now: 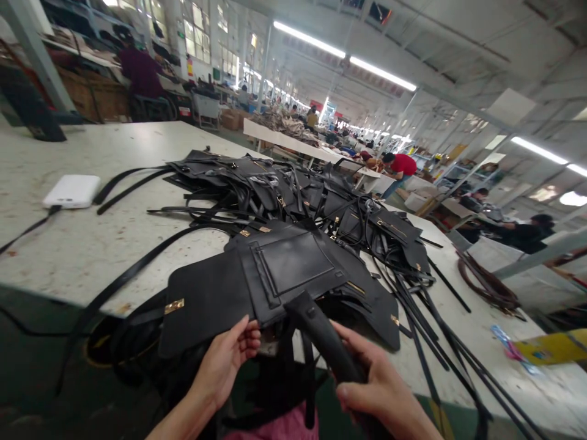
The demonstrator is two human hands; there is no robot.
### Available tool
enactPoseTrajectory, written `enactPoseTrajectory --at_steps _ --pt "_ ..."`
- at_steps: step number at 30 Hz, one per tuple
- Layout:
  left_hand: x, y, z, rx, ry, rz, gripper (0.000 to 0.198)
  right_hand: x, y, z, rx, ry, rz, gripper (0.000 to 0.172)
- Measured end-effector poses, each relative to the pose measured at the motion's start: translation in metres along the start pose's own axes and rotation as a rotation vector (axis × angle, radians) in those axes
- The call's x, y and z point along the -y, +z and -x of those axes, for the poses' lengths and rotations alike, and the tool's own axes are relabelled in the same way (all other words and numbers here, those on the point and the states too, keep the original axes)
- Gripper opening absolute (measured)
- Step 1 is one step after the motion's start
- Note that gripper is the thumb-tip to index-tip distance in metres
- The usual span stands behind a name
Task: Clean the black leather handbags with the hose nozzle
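A black leather-look bag piece (298, 260) with a raised rectangular pocket and gold-coloured fittings lies at the near table edge, its left flap (206, 299) overhanging. At that flap's lower edge, my left hand (233, 348) is closed, thumb over the edge and fingers curled just below it. My right hand (373, 379) wraps round a wide, thick black strap (328, 336) that slopes down toward me from the bag piece. The strap's lower end is hidden by my right hand. Dark straps hang below the table between my hands.
Behind it, more black bag pieces (275, 189) with thin straps heap across the white table (132, 143). A white box with a cable (73, 191) stands left. Brown coiled straps (486, 281) and a yellow item (554, 348) lie right. People work at farther tables.
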State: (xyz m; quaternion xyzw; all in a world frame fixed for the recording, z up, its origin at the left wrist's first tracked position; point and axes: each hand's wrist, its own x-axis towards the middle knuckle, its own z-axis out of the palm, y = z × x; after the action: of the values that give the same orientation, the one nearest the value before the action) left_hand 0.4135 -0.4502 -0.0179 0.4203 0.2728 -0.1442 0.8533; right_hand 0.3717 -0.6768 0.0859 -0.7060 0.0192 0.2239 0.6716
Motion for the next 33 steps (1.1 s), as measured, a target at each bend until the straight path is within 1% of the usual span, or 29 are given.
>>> enactPoseTrajectory --at_steps 2,4,8,13,16,19,23,25,27,29,31,33 --pt "0.001 0.000 0.002 -0.003 0.010 -0.007 0.019 -0.006 0.010 0.002 0.082 0.016 -0.010 0.075" --pt "0.003 0.001 0.003 0.005 0.032 -0.009 0.019 -0.009 0.016 0.001 0.122 0.033 -0.003 0.076" --pt "0.008 0.001 0.003 0.041 0.074 0.004 0.022 -0.013 0.023 -0.007 0.135 0.070 -0.021 0.075" --pt "0.015 -0.004 0.002 0.129 0.019 0.075 0.031 -0.018 0.030 -0.025 0.142 0.014 -0.056 0.073" --pt "0.015 -0.006 0.003 0.150 0.016 0.066 0.039 -0.018 0.029 -0.027 0.145 -0.015 -0.120 0.072" --pt "0.012 -0.007 0.003 0.188 0.030 0.031 0.046 -0.018 0.024 -0.021 0.164 0.019 -0.174 0.074" --pt "0.013 -0.007 0.003 0.186 0.006 0.071 0.041 -0.023 0.021 -0.021 0.189 0.076 -0.162 0.075" --pt "0.015 -0.006 0.004 0.193 -0.030 0.112 0.039 -0.025 0.023 -0.028 0.200 0.047 -0.192 0.075" --pt "0.017 -0.005 0.004 0.210 -0.052 0.143 0.039 -0.024 0.025 -0.036 0.159 -0.014 -0.216 0.074" --pt "0.019 -0.003 0.003 0.195 -0.047 0.161 0.036 -0.022 0.024 -0.041 0.088 -0.065 -0.213 0.073" --pt "0.021 0.000 0.001 0.124 -0.031 0.178 0.027 -0.021 0.020 -0.040 0.044 -0.074 -0.195 0.073" --pt "0.022 0.003 -0.003 0.052 -0.022 0.200 0.018 -0.021 0.015 -0.035 0.034 -0.058 -0.172 0.074"
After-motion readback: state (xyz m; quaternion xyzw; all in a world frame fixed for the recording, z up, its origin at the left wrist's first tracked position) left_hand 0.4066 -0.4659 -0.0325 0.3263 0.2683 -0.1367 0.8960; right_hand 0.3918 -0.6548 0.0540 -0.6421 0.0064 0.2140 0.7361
